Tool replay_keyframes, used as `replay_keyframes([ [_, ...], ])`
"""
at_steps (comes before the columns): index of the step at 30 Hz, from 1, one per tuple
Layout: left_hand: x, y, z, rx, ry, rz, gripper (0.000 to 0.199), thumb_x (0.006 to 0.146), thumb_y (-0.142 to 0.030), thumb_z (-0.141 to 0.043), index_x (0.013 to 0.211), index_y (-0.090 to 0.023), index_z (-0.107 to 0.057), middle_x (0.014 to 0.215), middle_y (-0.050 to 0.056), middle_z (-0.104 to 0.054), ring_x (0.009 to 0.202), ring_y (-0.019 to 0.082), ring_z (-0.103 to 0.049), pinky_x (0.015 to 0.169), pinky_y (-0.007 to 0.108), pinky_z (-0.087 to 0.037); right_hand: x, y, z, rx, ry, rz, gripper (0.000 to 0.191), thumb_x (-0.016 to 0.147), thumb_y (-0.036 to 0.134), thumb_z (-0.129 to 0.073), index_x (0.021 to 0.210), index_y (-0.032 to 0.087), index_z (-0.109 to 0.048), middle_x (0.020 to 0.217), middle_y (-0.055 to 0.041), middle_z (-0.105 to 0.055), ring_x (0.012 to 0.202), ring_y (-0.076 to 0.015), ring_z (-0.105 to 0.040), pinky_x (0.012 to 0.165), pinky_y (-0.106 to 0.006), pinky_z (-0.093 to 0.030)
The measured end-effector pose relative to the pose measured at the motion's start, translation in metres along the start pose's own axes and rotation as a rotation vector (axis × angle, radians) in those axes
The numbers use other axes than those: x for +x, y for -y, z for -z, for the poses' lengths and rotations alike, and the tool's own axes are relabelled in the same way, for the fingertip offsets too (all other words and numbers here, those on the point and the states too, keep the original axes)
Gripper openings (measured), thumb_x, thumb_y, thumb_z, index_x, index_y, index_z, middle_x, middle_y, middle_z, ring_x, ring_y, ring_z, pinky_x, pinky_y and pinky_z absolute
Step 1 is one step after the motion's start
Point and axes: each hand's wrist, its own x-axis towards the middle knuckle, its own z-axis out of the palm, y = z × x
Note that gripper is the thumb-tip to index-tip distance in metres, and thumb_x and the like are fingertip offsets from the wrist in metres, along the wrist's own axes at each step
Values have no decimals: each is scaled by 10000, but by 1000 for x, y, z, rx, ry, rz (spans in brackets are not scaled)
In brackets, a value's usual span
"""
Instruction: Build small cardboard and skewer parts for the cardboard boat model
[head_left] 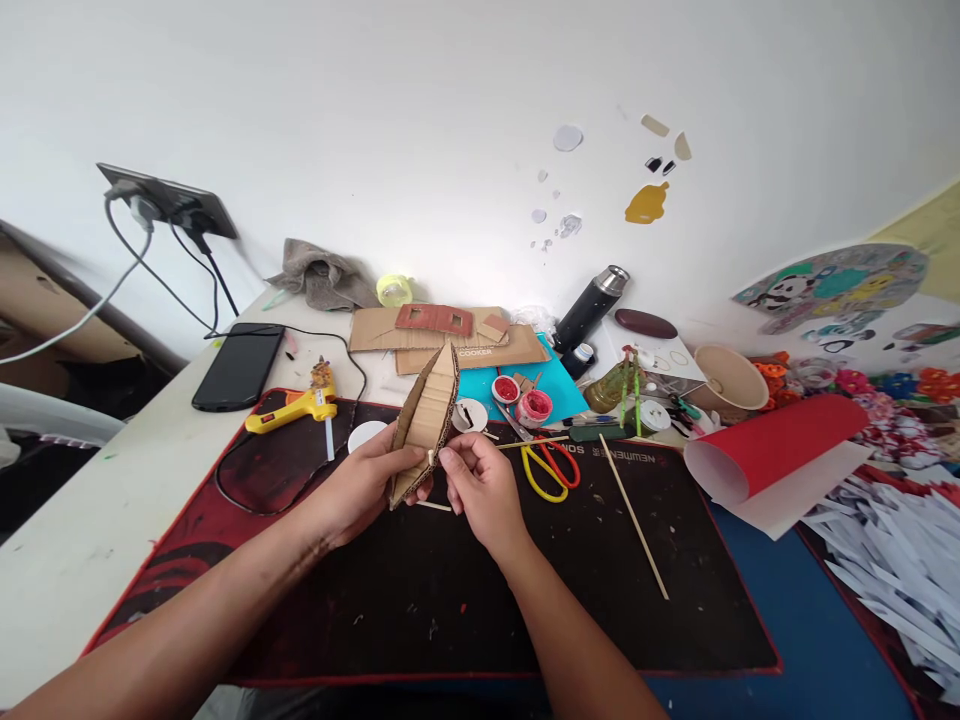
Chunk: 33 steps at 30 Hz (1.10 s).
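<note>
A small boat-shaped cardboard piece (429, 405) is held above the black mat, its pointed end away from me. My left hand (367, 485) is closed around its lower left side, the thumb lying inside. Against the lower right edge is my right hand (480, 485), fingers curled and pinched near a small pale bit (431, 457); whether the fingertips hold that bit or the cardboard edge is too small to tell. A thin wooden stick (433, 506) shows on the mat below the hands.
Yellow glue gun (300, 408) and black phone (238, 367) lie left. Scissors (550, 468), red paint pots (533, 407) and a long stick (634, 517) are right. Cardboard sheets (367, 330), a black flask (589, 308) and a red paper roll (795, 445) stand or lie farther out.
</note>
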Motion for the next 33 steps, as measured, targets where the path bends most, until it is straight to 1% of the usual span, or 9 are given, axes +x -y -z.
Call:
replay_keyframes([
  [4,-2,2,-1,56,9,-42,346,779,-358,-822,1034,-194,-655,731,-11,-695,573,154,-624,512,257,-459,-1,1,2,10,34,-12,325,943,503,-731,871,221,-588,516,102,-513,387,-73,-412,405,-197,-319],
  [8,-3,4,1,98,20,-52,372,815,-376,-804,1095,-199,-634,737,-13,-690,581,158,-629,518,260,-471,-2,2,2,30,44,-24,325,939,496,-733,868,221,-576,516,104,-518,385,-70,-415,402,-193,-316],
  [11,-3,4,1,89,34,-43,359,808,-367,-810,1069,-195,-634,730,-13,-689,581,155,-628,521,258,-478,-2,2,2,43,50,-33,345,935,515,-738,866,220,-574,512,105,-522,383,-69,-412,399,-190,-316],
  [16,-3,-1,-2,12,38,7,306,757,-334,-831,940,-174,-645,706,-5,-683,559,144,-626,497,241,-459,-1,2,1,71,33,-18,389,922,553,-762,856,212,-586,534,98,-532,390,-63,-424,400,-186,-321],
  [19,-4,-4,-2,-6,54,32,330,750,-323,-837,976,-171,-651,740,6,-702,550,144,-633,492,242,-466,0,4,1,104,-1,-8,432,915,604,-762,858,215,-583,555,90,-546,392,-66,-435,393,-188,-323],
  [22,-5,-4,-2,1,83,47,343,759,-323,-838,1002,-178,-645,765,10,-718,551,148,-648,495,241,-476,2,6,3,133,-44,-4,469,919,657,-741,873,218,-580,532,95,-530,389,-72,-434,392,-190,-321],
  [25,-6,-2,-1,21,100,59,342,769,-340,-837,996,-182,-636,735,9,-716,553,152,-653,490,234,-470,4,7,5,137,-71,-8,493,916,679,-738,864,217,-575,507,100,-518,381,-71,-427,389,-188,-317],
  [29,-7,-2,-3,58,107,67,353,770,-360,-831,1004,-183,-636,692,4,-703,543,155,-646,487,233,-468,5,6,6,122,-67,-19,505,909,682,-748,847,216,-564,498,101,-522,374,-70,-435,385,-184,-321],
  [33,-9,-3,-3,90,124,76,364,772,-381,-829,1012,-183,-640,764,18,-728,554,151,-647,497,241,-482,5,6,5,130,-55,-27,517,901,688,-753,831,219,-546,498,101,-526,368,-67,-438,378,-180,-326],
])
